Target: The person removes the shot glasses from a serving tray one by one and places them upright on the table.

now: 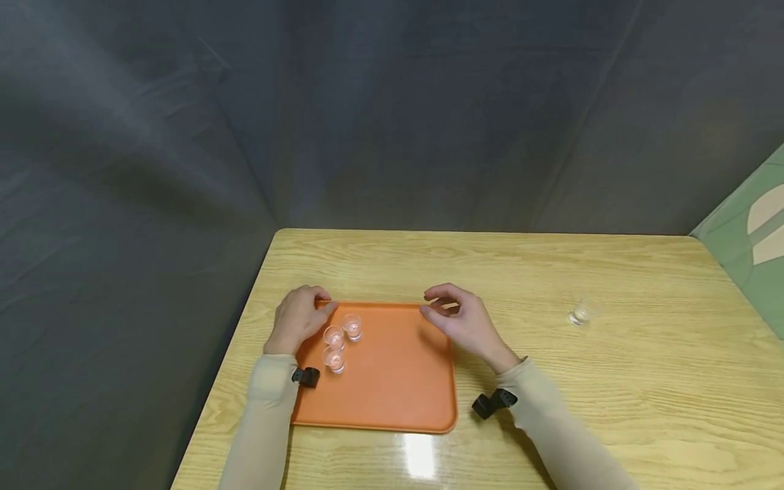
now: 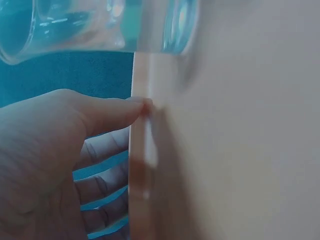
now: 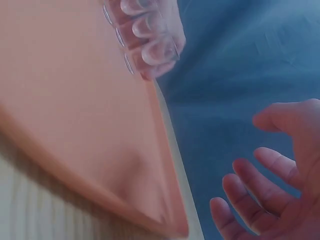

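An orange tray [image 1: 392, 388] lies on the table, with three small clear cups [image 1: 335, 361] close together on its left part. My left hand [image 1: 299, 318] grips the tray's rim near the far left corner. In the left wrist view its thumb [image 2: 112, 111] presses on the rim [image 2: 140, 175] while the other fingers lie on the outer side, partly hidden. One clear cup [image 2: 100, 30] shows close above that thumb. My right hand [image 1: 465, 323] hovers by the tray's far right corner, holding nothing. Its fingers [image 3: 265, 192] are loosely bent and apart from the tray in the right wrist view.
Another small clear cup [image 1: 580, 313] stands alone on the wooden table [image 1: 643, 381], well to the right of the tray. Dark cloth [image 1: 429, 122] hangs behind and along the left side. A green patterned cloth [image 1: 744, 245] is at the right edge.
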`<action>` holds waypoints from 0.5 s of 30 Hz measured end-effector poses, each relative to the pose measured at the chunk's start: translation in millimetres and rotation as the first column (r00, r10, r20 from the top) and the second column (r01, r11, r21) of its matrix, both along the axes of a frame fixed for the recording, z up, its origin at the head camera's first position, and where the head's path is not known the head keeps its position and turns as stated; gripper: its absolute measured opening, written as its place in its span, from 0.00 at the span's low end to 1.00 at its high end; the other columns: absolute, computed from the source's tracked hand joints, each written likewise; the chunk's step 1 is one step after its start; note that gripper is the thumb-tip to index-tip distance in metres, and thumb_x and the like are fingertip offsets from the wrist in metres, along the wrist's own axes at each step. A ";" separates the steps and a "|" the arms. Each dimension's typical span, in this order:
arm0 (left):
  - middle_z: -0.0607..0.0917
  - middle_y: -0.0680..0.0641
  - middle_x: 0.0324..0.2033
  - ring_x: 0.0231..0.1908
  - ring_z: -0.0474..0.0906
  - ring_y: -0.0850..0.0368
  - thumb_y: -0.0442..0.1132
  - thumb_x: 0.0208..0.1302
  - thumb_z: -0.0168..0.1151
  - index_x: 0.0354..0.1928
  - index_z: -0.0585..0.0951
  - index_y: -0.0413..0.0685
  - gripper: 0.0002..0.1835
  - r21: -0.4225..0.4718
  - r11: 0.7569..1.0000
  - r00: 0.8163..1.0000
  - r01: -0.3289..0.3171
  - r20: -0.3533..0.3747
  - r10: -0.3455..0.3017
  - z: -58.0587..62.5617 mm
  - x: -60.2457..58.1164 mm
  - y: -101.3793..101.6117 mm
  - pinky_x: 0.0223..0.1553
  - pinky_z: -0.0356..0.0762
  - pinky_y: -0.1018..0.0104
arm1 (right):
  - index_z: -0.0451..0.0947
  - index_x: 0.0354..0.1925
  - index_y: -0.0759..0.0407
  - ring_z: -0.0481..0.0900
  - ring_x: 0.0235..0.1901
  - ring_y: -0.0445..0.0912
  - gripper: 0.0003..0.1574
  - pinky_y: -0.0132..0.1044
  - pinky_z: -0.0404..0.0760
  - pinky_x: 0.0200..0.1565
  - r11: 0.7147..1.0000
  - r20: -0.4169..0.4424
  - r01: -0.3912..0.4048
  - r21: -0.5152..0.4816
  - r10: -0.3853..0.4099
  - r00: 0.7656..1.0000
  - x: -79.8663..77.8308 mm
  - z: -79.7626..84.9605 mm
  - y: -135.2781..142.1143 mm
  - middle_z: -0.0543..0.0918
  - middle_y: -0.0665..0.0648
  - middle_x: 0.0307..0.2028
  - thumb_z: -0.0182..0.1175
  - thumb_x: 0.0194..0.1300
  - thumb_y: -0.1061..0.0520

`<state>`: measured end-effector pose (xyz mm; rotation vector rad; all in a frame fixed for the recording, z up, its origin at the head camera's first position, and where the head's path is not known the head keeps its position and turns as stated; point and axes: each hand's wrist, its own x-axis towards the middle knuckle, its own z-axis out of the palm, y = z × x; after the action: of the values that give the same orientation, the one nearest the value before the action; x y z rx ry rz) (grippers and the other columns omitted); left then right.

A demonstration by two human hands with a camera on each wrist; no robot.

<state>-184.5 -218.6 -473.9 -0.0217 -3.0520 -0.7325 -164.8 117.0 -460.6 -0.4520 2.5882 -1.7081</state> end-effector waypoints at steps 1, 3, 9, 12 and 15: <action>0.89 0.42 0.48 0.49 0.85 0.42 0.50 0.71 0.71 0.50 0.90 0.48 0.15 -0.013 1.000 1.000 0.006 0.002 -0.006 0.9 -0.2 0.6 0.50 0.82 0.46 | 0.85 0.56 0.62 0.88 0.50 0.52 0.20 0.49 0.87 0.54 1.000 0.004 -0.006 -0.002 0.006 1.000 -0.1 -0.1 -2.6 0.91 0.59 0.50 0.73 0.69 0.55; 0.89 0.42 0.48 0.49 0.85 0.42 0.49 0.71 0.71 0.50 0.90 0.48 0.15 -0.038 0.999 1.000 0.022 0.003 -0.022 2.3 -0.3 1.2 0.49 0.83 0.46 | 0.85 0.56 0.62 0.88 0.50 0.52 0.20 0.48 0.87 0.54 1.000 0.015 -0.012 -0.007 0.012 1.000 -0.1 -0.7 -6.8 0.91 0.58 0.50 0.73 0.69 0.56; 0.88 0.43 0.40 0.40 0.82 0.46 0.45 0.73 0.69 0.47 0.89 0.47 0.10 -0.096 0.994 0.998 0.056 -0.031 -0.059 3.4 1.0 0.9 0.39 0.81 0.52 | 0.86 0.54 0.64 0.89 0.47 0.51 0.19 0.45 0.88 0.52 1.000 0.016 -0.017 -0.010 0.017 1.000 0.3 -5.3 -15.5 0.91 0.59 0.48 0.73 0.68 0.57; 0.86 0.44 0.37 0.38 0.81 0.47 0.44 0.73 0.68 0.45 0.89 0.47 0.09 -0.106 0.993 0.997 0.052 -0.047 -0.058 3.7 1.7 1.7 0.36 0.79 0.54 | 0.86 0.54 0.62 0.89 0.46 0.50 0.19 0.44 0.87 0.51 1.000 0.025 -0.029 0.004 0.029 0.999 2.4 -6.5 -19.4 0.91 0.57 0.47 0.73 0.68 0.56; 0.85 0.44 0.36 0.38 0.81 0.47 0.44 0.73 0.68 0.44 0.89 0.47 0.09 -0.109 0.993 0.997 0.050 -0.056 -0.057 4.1 2.0 1.8 0.35 0.78 0.54 | 0.86 0.54 0.61 0.89 0.46 0.48 0.19 0.42 0.87 0.51 0.998 0.041 -0.052 0.019 0.052 0.998 4.4 -8.0 -25.6 0.91 0.55 0.46 0.73 0.68 0.55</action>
<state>-182.5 -216.8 -469.8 -0.1235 -3.0415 -0.5580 -160.4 91.4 -468.5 -0.4745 2.5401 -1.6554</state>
